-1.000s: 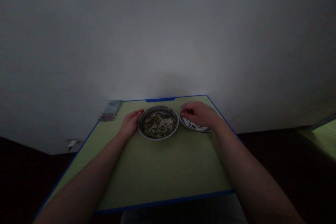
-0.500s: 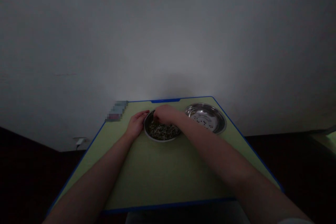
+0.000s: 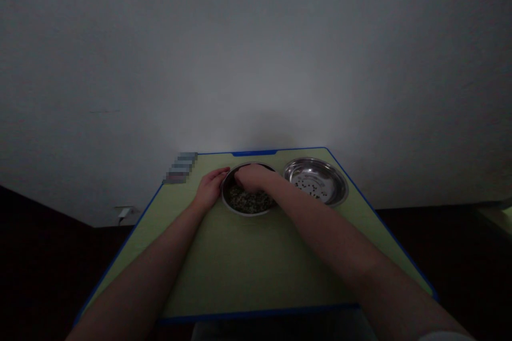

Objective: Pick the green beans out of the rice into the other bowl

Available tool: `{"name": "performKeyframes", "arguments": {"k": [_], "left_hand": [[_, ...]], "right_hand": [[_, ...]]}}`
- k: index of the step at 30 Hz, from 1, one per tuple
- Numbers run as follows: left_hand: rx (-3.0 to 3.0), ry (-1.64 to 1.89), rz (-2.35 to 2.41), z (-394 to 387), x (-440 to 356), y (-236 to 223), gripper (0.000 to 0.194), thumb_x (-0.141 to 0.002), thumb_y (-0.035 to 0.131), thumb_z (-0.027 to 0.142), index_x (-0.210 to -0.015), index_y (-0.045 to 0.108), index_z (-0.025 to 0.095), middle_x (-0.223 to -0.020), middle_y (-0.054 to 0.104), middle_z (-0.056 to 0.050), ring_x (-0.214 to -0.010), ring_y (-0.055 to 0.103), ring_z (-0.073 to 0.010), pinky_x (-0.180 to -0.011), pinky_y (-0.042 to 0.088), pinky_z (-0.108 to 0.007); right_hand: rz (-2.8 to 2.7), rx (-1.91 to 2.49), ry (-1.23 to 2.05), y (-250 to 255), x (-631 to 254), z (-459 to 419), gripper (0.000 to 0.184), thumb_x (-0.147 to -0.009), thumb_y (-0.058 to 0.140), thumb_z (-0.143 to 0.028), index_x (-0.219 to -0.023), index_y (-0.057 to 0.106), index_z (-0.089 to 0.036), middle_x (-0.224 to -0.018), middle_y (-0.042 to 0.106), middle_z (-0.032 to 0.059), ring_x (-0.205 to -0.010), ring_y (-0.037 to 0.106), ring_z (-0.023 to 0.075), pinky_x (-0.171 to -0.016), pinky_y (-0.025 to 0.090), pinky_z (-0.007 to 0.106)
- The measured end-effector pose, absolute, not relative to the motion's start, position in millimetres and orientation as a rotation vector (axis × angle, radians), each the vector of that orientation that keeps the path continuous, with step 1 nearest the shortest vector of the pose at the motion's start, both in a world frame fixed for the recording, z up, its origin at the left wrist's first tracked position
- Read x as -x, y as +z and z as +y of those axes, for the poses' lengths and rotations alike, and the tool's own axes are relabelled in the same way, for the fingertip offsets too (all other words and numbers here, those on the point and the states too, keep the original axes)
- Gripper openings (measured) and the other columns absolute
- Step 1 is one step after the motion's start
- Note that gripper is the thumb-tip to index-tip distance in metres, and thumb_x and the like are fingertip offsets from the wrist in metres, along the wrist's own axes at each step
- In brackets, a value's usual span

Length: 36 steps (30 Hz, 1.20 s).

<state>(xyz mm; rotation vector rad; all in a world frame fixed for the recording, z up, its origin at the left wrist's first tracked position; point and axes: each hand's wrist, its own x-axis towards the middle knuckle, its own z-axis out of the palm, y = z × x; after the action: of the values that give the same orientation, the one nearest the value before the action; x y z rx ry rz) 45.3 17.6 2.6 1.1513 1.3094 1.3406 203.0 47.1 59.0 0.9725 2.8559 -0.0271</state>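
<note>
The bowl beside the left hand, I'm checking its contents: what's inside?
Dark and pale grains, plus the right hand, which hides whatever lies beneath it and anything it pinches.

Right hand (image 3: 252,177), centre of frame, is hiding its fingertips within the bowl (image 3: 248,214); pixelation is masking an item (image 3: 181,168) left of centre.

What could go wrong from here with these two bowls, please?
The right hand is inside the left bowl, so some grains might spill over the rim. The right forearm passes close to the right bowl; a bump could perhaps scatter the dark bits in it. The light is dim, so small spills may go unnoticed.
</note>
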Motion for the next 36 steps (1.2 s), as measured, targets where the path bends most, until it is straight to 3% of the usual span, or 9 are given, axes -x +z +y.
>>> {"name": "performKeyframes", "arguments": {"k": [10, 17, 23, 31, 36], "left_hand": [[-1.220, 1.331, 1.351, 14.5, -46.6, 6.5, 0.055, -0.059, 0.066, 0.050, -0.099, 0.068, 0.012, -0.088, 0.071, -0.009, -0.085, 0.063, -0.0245, -0.081, 0.046, -0.035], [-1.240, 1.317, 1.377, 15.7, -45.3, 5.9, 0.052, -0.061, 0.064, 0.047, -0.099, 0.067, 0.012, -0.086, 0.071, -0.009, -0.082, 0.063, -0.0236, -0.079, 0.047, -0.035], [-1.194, 1.308, 1.360, 15.1, -47.5, 6.9, 0.049, -0.061, 0.065, 0.043, -0.099, 0.067, 0.012, -0.079, 0.071, -0.007, -0.073, 0.063, -0.0214, -0.072, 0.048, -0.033], [-1.205, 1.311, 1.346, 16.0, -45.1, 4.3, 0.052, -0.061, 0.065, 0.046, -0.100, 0.067, 0.012, -0.084, 0.071, -0.008, -0.077, 0.063, -0.0214, -0.076, 0.047, -0.033], [-1.220, 1.306, 1.376, 13.3, -46.3, 8.9, 0.052, -0.061, 0.065, 0.048, -0.099, 0.067, 0.012, -0.085, 0.071, -0.009, -0.079, 0.064, -0.0232, -0.075, 0.049, -0.034]], "right_hand": [[2.982, -1.087, -0.292, 65.0, -233.3, 55.2, 0.030, -0.089, 0.038, -0.032, -0.093, 0.063, -0.016, -0.096, 0.067, 0.0092, -0.082, 0.059, 0.0180, -0.066, 0.041, 0.025], [3.124, -0.997, -0.446, 69.3, -244.5, 51.9, 0.017, -0.078, 0.053, -0.021, -0.090, 0.066, -0.017, -0.089, 0.067, 0.0045, -0.077, 0.056, 0.0143, -0.065, 0.038, 0.023], [3.177, -1.034, -0.525, 77.5, -253.6, 35.4, 0.016, -0.076, 0.054, -0.017, -0.089, 0.064, -0.018, -0.086, 0.067, 0.0031, -0.077, 0.057, 0.0140, -0.067, 0.039, 0.024], [3.270, -1.076, -0.863, 83.1, -272.0, 15.5, 0.036, -0.073, 0.057, -0.009, -0.107, 0.058, -0.019, -0.088, 0.070, 0.0006, -0.083, 0.062, 0.0126, -0.079, 0.043, 0.026], [3.320, -1.287, -0.897, 88.7, -299.4, 1.5, 0.034, -0.072, 0.060, -0.013, -0.104, 0.061, -0.021, -0.085, 0.071, 0.0002, -0.079, 0.064, 0.0130, -0.076, 0.045, 0.027]]}}
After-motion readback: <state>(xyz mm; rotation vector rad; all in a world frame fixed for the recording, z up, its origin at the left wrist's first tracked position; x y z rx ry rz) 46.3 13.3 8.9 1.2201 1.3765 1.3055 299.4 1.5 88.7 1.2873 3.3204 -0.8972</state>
